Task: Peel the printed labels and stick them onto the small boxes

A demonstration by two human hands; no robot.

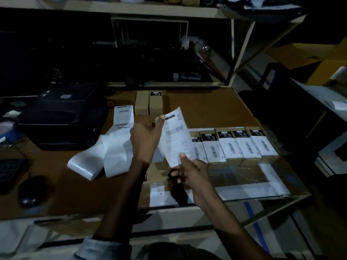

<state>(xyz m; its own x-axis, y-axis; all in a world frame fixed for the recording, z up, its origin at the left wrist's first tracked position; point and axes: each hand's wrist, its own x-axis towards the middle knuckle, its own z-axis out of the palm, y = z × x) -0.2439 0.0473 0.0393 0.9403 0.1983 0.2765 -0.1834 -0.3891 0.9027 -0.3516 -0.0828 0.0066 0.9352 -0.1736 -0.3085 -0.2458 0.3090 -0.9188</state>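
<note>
Fingers [160,117] of the left hand [145,139] pinch the far upper edge of a printed label [176,136], while the right hand [191,173] pinches its near lower corner between thumb and forefinger, so the sheet hangs stretched between the two hands above the bench [216,109]. Its long axis runs from far-left down to near-right, printed face toward the camera. The move to come turns on what lies just right of and below the sheet: a row of small boxes [242,145] lined up side by side, their long axes running near to far. The four rightmost plainly carry white barcode labels; the leftmost box [197,145] is partly covered by the held label, so whether it is fully labelled is hard to tell. The right hand is nearer that row. Two more small boxes [148,103] stand at the far middle of the bench, well apart from the row and apparently without white labels; the left hand is nearer those. A curling strip of label backing [105,156] trails left of the left hand, toward a dark label printer [62,117]. Whether the held sheet is already free of its backing cannot be made out, and its print is too blurred to read. Dim light hides most of the shelf behind.
</note>
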